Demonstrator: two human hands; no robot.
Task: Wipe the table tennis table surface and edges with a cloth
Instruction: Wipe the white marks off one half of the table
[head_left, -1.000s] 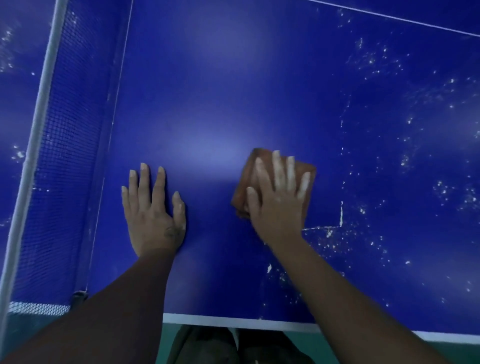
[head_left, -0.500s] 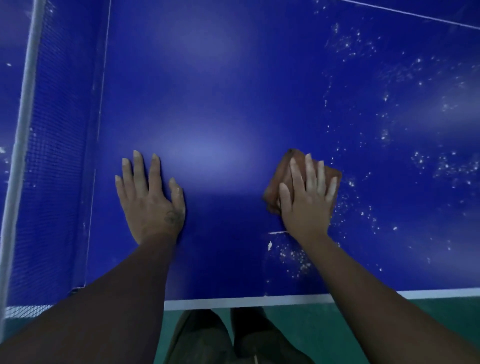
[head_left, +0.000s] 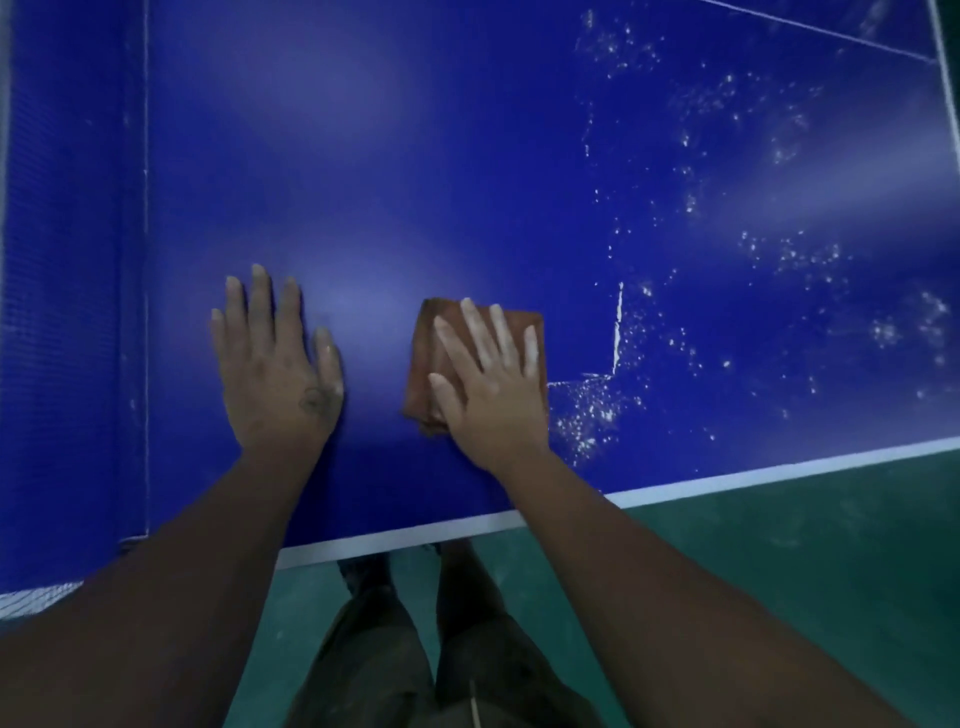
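The blue table tennis table (head_left: 415, 156) fills the upper view, with a white line along its near edge (head_left: 727, 480). A folded brown cloth (head_left: 431, 353) lies flat on the surface near that edge. My right hand (head_left: 493, 384) presses on the cloth with straight, spread fingers. Flat on the bare surface to the cloth's left rests my left hand (head_left: 275, 364), fingers straight. White dust specks (head_left: 587, 415) and a thin pushed-up line of dust (head_left: 618, 327) lie just right of the cloth, and more specks scatter over the right half.
The net (head_left: 67, 312) runs along the left side, its clamp (head_left: 130, 543) at the near edge. Green floor (head_left: 779, 571) lies below the table edge, with my legs (head_left: 431, 649) standing close to it. A white line crosses the far right corner.
My right hand slid the cloth to the right and then back left toward my left hand, leaving a dust line on the right. The view tilted and shifted. My left hand stayed flat.
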